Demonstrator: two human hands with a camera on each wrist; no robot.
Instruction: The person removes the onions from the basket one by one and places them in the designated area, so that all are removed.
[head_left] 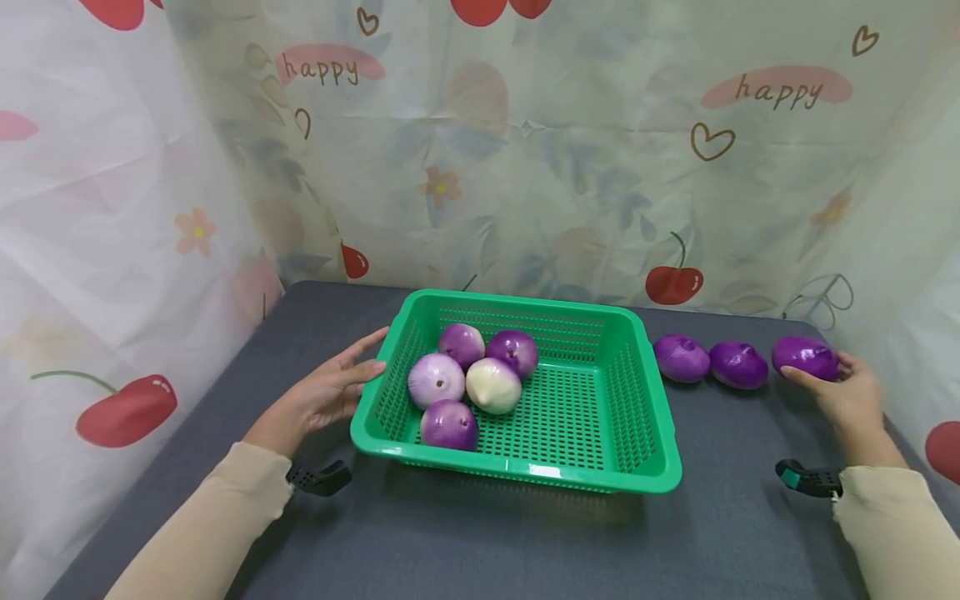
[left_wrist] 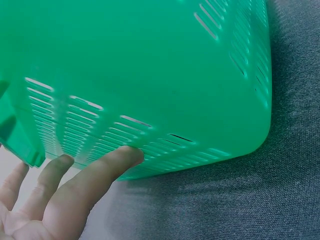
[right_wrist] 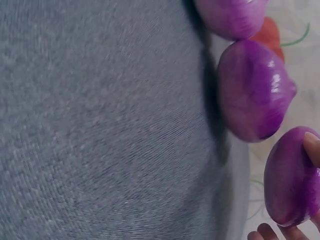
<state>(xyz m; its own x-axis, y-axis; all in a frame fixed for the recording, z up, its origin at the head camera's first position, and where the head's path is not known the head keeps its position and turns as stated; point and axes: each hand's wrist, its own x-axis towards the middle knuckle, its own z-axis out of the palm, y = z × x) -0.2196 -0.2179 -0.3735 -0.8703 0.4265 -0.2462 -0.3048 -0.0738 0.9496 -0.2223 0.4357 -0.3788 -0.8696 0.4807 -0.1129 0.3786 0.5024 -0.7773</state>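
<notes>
Purple onion [head_left: 806, 357] in the right hand [head_left: 861, 408], green plastic basket [head_left: 480, 468] at the left

The onion is at the far right of the dark grey surface [head_left: 720, 517], well apart from the basket. The right hand holds it from its right side, thumb on the near face and fingers round the far end; whether it touches the surface I cannot tell. The left hand [head_left: 322, 396] is well away from it, at the basket's left side, with thumb and fingers spread wide. In the left wrist view, its extended fingers lie at the slotted outer wall.

Two more onions lie in a row between the basket and the held one: a purple one [head_left: 681, 358] just beside the basket's right rim, and a deeper purple one [head_left: 738, 365] next to it, nearer the right hand.

The basket sits near the middle of the surface and contains five onions, all gathered in its left half. Two stand at the back, one purple and pale [head_left: 462, 345], one darker [head_left: 513, 353]. A light lilac one [head_left: 437, 381] and a creamy white one [head_left: 493, 386] are in the middle, and a glossy purple one [head_left: 449, 425] lies at the front. The basket's right half shows its bare, perforated floor.
</notes>
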